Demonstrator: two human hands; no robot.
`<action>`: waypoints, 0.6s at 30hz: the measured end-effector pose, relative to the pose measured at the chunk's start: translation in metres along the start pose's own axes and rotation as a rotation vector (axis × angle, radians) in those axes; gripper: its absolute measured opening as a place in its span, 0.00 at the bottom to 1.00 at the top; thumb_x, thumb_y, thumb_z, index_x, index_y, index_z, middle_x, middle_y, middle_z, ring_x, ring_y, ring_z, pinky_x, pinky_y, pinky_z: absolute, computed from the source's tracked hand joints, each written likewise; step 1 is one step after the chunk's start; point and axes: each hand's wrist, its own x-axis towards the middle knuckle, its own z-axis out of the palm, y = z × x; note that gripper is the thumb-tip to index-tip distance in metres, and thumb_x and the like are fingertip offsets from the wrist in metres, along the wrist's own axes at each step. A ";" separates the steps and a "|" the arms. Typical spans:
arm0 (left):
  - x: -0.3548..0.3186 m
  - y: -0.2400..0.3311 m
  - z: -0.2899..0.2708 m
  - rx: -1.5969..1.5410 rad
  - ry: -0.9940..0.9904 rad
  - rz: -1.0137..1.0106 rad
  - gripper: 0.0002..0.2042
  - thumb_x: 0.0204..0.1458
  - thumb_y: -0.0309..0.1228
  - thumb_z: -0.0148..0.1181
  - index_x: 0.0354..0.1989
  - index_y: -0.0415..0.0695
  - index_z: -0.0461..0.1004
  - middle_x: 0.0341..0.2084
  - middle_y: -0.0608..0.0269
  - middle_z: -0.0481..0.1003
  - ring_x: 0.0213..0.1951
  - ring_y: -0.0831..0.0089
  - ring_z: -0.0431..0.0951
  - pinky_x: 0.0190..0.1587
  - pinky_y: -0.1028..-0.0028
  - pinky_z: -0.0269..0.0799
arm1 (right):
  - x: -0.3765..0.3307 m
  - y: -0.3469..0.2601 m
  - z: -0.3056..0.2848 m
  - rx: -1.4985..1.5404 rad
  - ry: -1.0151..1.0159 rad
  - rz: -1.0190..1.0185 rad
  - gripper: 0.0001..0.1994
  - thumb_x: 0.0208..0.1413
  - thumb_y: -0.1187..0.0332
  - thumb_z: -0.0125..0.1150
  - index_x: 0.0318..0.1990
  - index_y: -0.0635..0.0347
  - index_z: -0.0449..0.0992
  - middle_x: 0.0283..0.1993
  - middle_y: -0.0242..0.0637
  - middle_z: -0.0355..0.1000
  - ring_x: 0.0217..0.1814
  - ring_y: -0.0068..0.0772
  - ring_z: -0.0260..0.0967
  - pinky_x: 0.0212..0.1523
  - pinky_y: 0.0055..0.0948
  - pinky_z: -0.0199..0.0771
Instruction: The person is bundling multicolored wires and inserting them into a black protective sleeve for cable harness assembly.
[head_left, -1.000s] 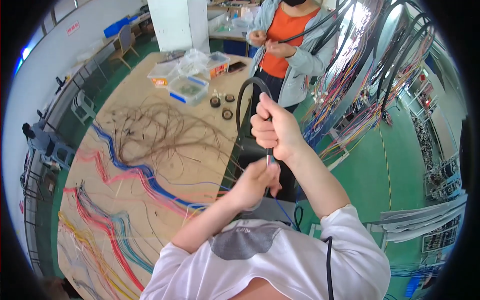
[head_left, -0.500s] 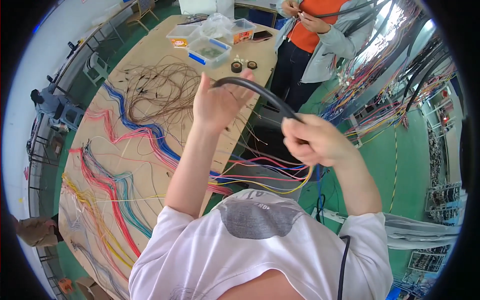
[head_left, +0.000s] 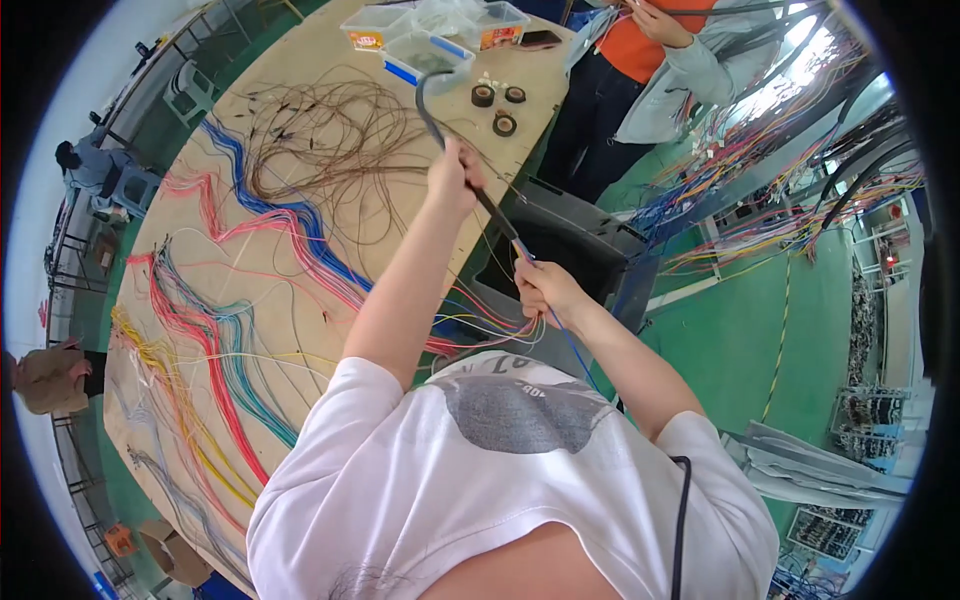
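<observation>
A flexible black tube (head_left: 499, 218) runs slantwise in front of me, its far end curving up over the table. My left hand (head_left: 456, 177) is closed around the tube's middle. Below the tube's near end, my right hand (head_left: 542, 288) is closed on a bundle of coloured wires (head_left: 525, 252) that comes out of the tube. Past my right hand, red, yellow and white wires spread left toward the table, and a blue wire hangs down. Part of the bundle is hidden by my fingers.
On the wooden table (head_left: 300, 240) lie blue wires (head_left: 231, 150), red wires (head_left: 235, 425), brown wires (head_left: 340, 130) and three black tape rolls (head_left: 504, 124). A plastic box (head_left: 430, 62) stands farther back. A dark bin (head_left: 560, 250) sits beside the table; another person (head_left: 660, 80) stands beyond it.
My left hand has gone from open to closed around the tube. My right hand has moved down and left, from the tube to the wires. A third tape roll now shows on the table.
</observation>
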 end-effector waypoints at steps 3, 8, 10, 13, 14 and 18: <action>-0.025 -0.062 -0.022 -0.010 0.232 -0.196 0.17 0.51 0.44 0.41 0.15 0.49 0.54 0.07 0.73 0.48 0.08 0.80 0.46 0.12 0.79 0.44 | 0.008 0.005 0.013 -0.168 0.102 0.171 0.16 0.52 0.58 0.46 0.18 0.56 0.57 0.08 0.20 0.44 0.07 0.15 0.38 0.11 0.20 0.43; -0.058 -0.079 -0.019 -0.133 0.199 -0.342 0.18 0.50 0.47 0.43 0.16 0.50 0.53 0.08 0.74 0.47 0.10 0.81 0.45 0.14 0.80 0.44 | 0.001 -0.011 0.003 -0.407 0.063 0.211 0.12 0.48 0.62 0.52 0.21 0.59 0.62 0.09 0.24 0.52 0.09 0.17 0.47 0.11 0.19 0.47; -0.066 -0.067 -0.011 -0.114 0.186 -0.315 0.17 0.51 0.46 0.42 0.16 0.50 0.53 0.09 0.74 0.47 0.11 0.81 0.45 0.14 0.80 0.43 | -0.003 -0.011 -0.001 -0.427 0.044 0.100 0.12 0.48 0.62 0.52 0.23 0.60 0.63 0.11 0.26 0.55 0.11 0.17 0.51 0.13 0.18 0.50; -0.061 -0.052 -0.015 -0.138 0.233 -0.216 0.16 0.52 0.45 0.40 0.17 0.50 0.54 0.09 0.74 0.47 0.11 0.82 0.45 0.15 0.80 0.42 | -0.009 0.001 0.002 -0.479 -0.046 -0.067 0.10 0.48 0.64 0.52 0.27 0.62 0.66 0.16 0.30 0.62 0.17 0.20 0.59 0.20 0.18 0.58; -0.058 -0.047 -0.016 -0.185 0.301 -0.147 0.16 0.52 0.45 0.41 0.17 0.50 0.54 0.09 0.74 0.47 0.11 0.82 0.45 0.15 0.80 0.42 | -0.012 0.006 0.007 -0.410 -0.029 -0.038 0.09 0.47 0.65 0.52 0.27 0.62 0.66 0.16 0.30 0.62 0.17 0.20 0.58 0.20 0.19 0.58; -0.068 -0.055 -0.014 -0.144 0.263 -0.165 0.16 0.52 0.45 0.40 0.18 0.50 0.54 0.10 0.74 0.48 0.11 0.82 0.46 0.15 0.80 0.43 | -0.003 -0.005 0.023 -0.485 0.107 0.058 0.07 0.44 0.69 0.54 0.28 0.63 0.66 0.18 0.30 0.62 0.16 0.21 0.58 0.19 0.21 0.59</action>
